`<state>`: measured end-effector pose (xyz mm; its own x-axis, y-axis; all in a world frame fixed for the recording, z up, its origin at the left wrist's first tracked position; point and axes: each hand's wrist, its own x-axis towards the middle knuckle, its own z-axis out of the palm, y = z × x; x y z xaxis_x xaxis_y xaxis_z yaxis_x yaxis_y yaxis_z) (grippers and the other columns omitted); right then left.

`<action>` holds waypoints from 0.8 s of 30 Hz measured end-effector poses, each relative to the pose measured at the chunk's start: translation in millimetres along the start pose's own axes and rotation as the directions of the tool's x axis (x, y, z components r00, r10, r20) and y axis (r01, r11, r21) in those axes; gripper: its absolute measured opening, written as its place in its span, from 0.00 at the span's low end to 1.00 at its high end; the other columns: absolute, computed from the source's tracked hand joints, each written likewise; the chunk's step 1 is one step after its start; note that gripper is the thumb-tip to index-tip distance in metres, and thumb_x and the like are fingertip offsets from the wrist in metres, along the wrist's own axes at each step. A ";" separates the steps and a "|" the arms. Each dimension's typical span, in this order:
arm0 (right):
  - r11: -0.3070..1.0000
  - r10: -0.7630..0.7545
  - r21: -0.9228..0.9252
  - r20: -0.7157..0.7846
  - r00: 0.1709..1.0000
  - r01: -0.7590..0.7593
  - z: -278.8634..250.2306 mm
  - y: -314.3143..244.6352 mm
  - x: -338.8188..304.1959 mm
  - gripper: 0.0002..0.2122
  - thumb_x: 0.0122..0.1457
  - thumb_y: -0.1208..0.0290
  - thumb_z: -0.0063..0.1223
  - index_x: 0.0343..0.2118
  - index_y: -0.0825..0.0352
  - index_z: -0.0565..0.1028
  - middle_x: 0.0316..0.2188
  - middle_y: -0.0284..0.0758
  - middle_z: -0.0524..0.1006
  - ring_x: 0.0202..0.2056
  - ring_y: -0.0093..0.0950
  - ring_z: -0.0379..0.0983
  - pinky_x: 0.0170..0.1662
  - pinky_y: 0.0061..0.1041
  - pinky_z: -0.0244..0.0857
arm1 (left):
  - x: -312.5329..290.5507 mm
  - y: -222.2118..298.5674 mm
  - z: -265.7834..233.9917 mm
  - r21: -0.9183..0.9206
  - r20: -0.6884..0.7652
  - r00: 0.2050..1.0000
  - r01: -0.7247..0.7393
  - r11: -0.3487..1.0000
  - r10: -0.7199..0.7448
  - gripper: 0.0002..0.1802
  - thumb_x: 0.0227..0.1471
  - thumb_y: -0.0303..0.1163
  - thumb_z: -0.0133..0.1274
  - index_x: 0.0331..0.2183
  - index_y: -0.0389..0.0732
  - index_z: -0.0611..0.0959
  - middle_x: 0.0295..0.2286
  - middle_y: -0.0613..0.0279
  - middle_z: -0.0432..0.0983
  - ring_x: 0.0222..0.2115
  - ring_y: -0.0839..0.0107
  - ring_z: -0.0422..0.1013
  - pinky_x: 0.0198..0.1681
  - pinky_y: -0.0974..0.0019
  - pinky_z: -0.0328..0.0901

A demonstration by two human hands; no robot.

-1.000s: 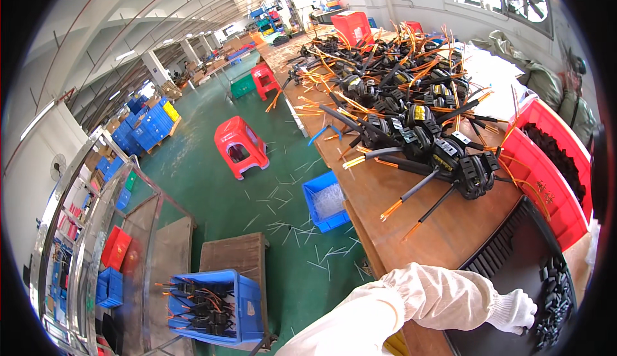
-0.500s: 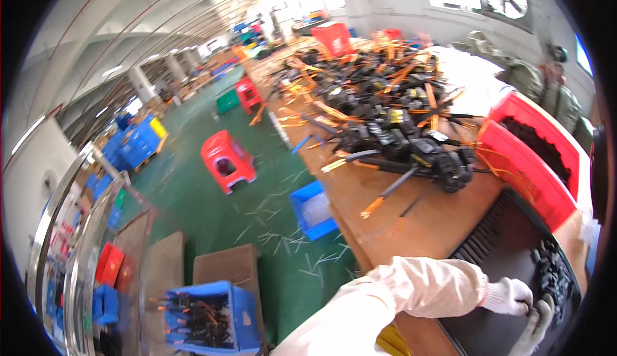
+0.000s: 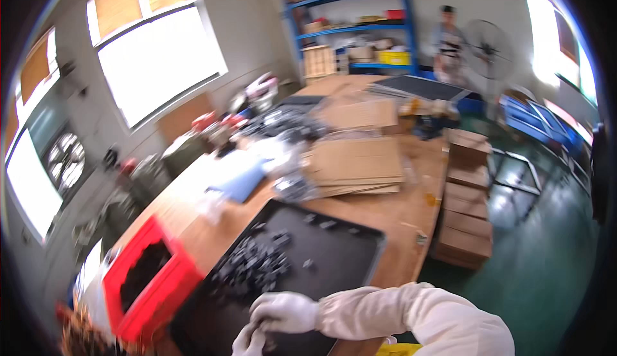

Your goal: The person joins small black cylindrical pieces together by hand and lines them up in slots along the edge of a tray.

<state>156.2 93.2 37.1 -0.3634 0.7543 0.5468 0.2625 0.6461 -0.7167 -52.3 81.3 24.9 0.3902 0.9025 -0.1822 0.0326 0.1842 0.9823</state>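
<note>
My right hand [image 3: 283, 312], in a white glove, hangs over the near part of a black tray [image 3: 347, 259]. Its fingers are curled in a pinch. Close against it, at the lower edge, is my left hand [image 3: 249, 342], also gloved and closed, partly cut off by the frame. A small dark bit shows by the fingertips, too blurred to name. Just beyond the hands lies a heap of small black plastic parts [image 3: 254, 263] in the tray, with a few loose ones farther off.
A red bin [image 3: 173, 279] with dark contents stands left of the tray. Flat cardboard [image 3: 357, 163] and a blue sheet [image 3: 238, 179] lie beyond it on the table. Stacked cartons [image 3: 463, 227] stand at the right. A person [image 3: 450, 47] is near a blue shelf [image 3: 350, 28].
The view has swung far to the right, from the cable pile and floor to the tray and far tabletop. Both hands remain together over the tray.
</note>
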 end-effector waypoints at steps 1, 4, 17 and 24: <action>1.000 -0.017 0.023 -0.007 1.000 0.017 5.0 2.4 -2.1 0.10 0.55 0.71 0.60 0.40 0.63 0.76 0.44 0.38 0.75 0.44 0.39 0.74 0.47 0.33 0.71 | -7.8 1.4 0.2 -0.031 0.009 1.000 0.008 0.999 -0.008 0.15 0.62 0.33 0.52 0.47 0.36 0.79 0.34 0.62 0.77 0.29 0.76 0.73 0.34 0.71 0.71; 0.998 -0.064 -0.014 -0.085 0.994 0.063 6.7 -4.4 -3.9 0.11 0.54 0.72 0.60 0.41 0.62 0.76 0.44 0.37 0.74 0.43 0.39 0.75 0.46 0.35 0.71 | -23.6 16.2 2.4 -0.150 -0.034 0.999 0.017 0.988 -0.022 0.20 0.62 0.37 0.54 0.52 0.38 0.75 0.35 0.66 0.76 0.28 0.78 0.70 0.32 0.72 0.69; 0.999 -0.047 -0.022 -0.040 0.998 0.047 11.6 9.0 2.4 0.09 0.49 0.73 0.63 0.33 0.62 0.76 0.40 0.35 0.75 0.42 0.39 0.75 0.45 0.35 0.71 | -18.7 24.4 2.3 -0.100 -0.042 0.998 0.046 0.994 -0.051 0.18 0.63 0.37 0.53 0.50 0.39 0.77 0.35 0.68 0.77 0.32 0.78 0.73 0.34 0.71 0.70; 0.999 -0.039 -0.039 -0.034 0.999 0.038 14.0 10.7 -0.5 0.09 0.49 0.73 0.62 0.34 0.62 0.75 0.40 0.35 0.75 0.41 0.39 0.75 0.44 0.35 0.71 | -16.8 19.8 2.0 -0.077 0.014 1.000 0.023 0.997 -0.021 0.19 0.63 0.38 0.53 0.51 0.38 0.77 0.37 0.67 0.77 0.32 0.77 0.73 0.35 0.70 0.70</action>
<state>146.6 98.2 23.0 -0.3425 0.7321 0.5888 0.2830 0.6780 -0.6784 -56.3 69.0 47.5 0.4026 0.8927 -0.2026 -0.0296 0.2339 0.9718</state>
